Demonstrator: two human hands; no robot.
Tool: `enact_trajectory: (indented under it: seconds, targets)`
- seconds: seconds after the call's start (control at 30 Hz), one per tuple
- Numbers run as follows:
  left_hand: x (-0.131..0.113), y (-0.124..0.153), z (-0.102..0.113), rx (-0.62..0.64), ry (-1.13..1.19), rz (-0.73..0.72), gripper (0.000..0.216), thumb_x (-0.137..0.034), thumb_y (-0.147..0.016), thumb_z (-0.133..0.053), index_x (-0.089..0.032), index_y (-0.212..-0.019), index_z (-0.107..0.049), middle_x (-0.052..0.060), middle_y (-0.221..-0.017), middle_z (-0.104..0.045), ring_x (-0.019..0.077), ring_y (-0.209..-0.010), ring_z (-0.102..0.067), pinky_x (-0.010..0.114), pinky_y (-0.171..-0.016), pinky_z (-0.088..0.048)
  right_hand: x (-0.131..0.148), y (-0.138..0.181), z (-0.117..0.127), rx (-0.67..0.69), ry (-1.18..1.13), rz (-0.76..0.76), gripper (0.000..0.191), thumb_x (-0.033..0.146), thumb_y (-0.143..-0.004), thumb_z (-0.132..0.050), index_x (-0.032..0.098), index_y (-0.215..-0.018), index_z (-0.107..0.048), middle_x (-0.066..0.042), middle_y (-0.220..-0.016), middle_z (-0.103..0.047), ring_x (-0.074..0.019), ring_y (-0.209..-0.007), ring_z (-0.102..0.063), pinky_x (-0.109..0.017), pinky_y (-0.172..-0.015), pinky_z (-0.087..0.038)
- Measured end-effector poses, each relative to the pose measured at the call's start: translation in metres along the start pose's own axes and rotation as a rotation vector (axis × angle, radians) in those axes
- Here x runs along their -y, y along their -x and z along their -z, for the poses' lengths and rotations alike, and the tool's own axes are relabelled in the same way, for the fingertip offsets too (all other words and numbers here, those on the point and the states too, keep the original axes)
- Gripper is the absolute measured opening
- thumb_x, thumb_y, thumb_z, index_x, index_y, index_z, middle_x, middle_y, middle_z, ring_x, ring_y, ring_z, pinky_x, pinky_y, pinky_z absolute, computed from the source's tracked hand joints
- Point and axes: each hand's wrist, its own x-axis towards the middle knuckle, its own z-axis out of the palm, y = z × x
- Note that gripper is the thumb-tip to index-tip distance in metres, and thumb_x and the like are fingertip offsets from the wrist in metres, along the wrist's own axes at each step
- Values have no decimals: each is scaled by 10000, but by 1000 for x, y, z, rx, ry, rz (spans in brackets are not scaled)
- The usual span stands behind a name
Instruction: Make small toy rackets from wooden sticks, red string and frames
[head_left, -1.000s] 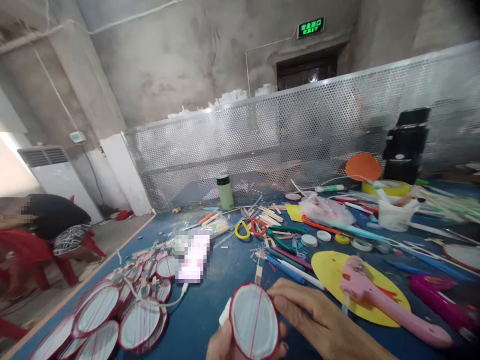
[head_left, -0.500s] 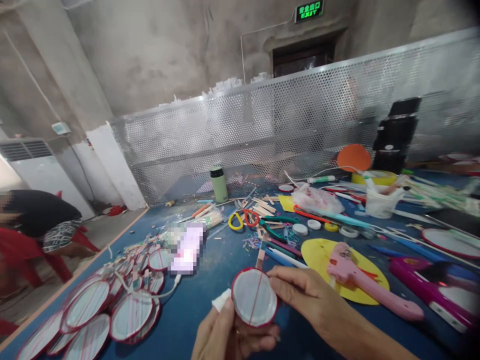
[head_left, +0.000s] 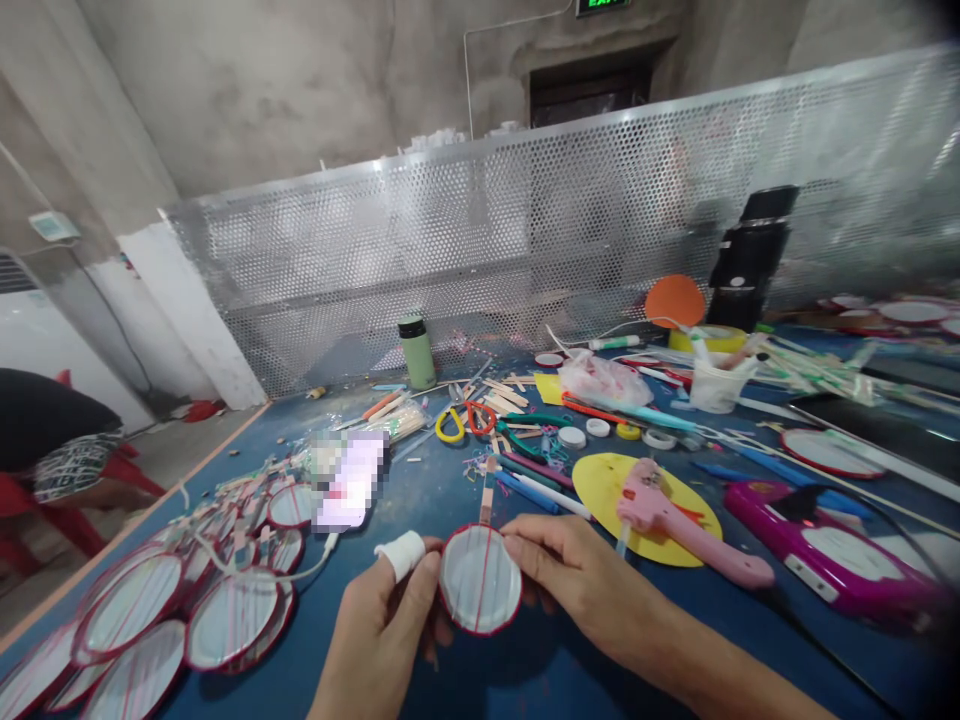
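**Red-rimmed disc held between two hands, its parts looking largely together**

The red-rimmed disc (head_left: 469, 590) is raised above the table (head_left: 431, 490), near the body. The left hand (head_left: 386, 615), one finger in a white wrap (head_left: 401, 552), grips its 9 o'clock edge; the right hand (head_left: 566, 565) pinches the rim between 2 and 3 o'clock. Rim, pale face and red line are in place, and a flat stick (head_left: 487, 498) appears joined at 12. I judge this piece well advanced; whether anything is left to do, I cannot tell.

Clocking from that disc, similar discs (head_left: 135, 605) lie heaped at 9, looking equally complete. A white cable (head_left: 315, 571) crosses that heap from the phone (head_left: 352, 482) at 10, a likely snag. Scissors (head_left: 451, 425) lie at 12, pens (head_left: 534, 492) close by at 1, and a pink glue gun (head_left: 694, 530) towards 3. Nothing visible blocks the held disc itself.
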Motion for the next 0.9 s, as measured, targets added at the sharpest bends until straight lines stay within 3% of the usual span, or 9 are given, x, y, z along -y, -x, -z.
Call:
enact_trajectory:
  seconds: [0.17, 0.4, 0.67, 0.9]
  targets:
    - [6, -2, -1, -31, -31, 17, 468, -565, -798, -618, -120, -927, -684, -18, -446, -560, 109, -398, -492, 186, -404, -390, 2, -1, 1, -8, 61, 14, 399, 386, -980, -405, 157, -690, -557, 17, -617, -505, -110, -578, -457, -221, -522, -314]
    - [8, -5, 2, 80, -18, 73, 474, -557, -808, -600, -99, -912, -664, -15, -434, -558, 84, -359, -453, 173, -391, -344, 5, 0, 0, -11, 53, 2, 380, 366, -967, -417, 152, -696, -575, 19, -613, -492, -107, -567, -435, -216, -503, -306]
    - [13, -6, 3, 81, 4, 84, 486, -586, -787, -616, -110, -876, -659, -14, -442, -559, 81, -361, -446, 178, -396, -338, 5, -1, -3, -18, 112, 15, 398, 343, -961, -423, 159, -634, -556, 15, -593, -494, -111, -541, -448, -226, -496, -308]
    - [25, -5, 10, 45, 25, 96, 529, -634, -750, -633, -111, -828, -659, -6, -426, -564, 77, -341, -440, 173, -381, -320, -1, 1, -4, -64, 201, 44, 336, 319, -967, -416, 169, -865, -699, -33, -756, -664, -144, -621, -571, -240, -551, -396]
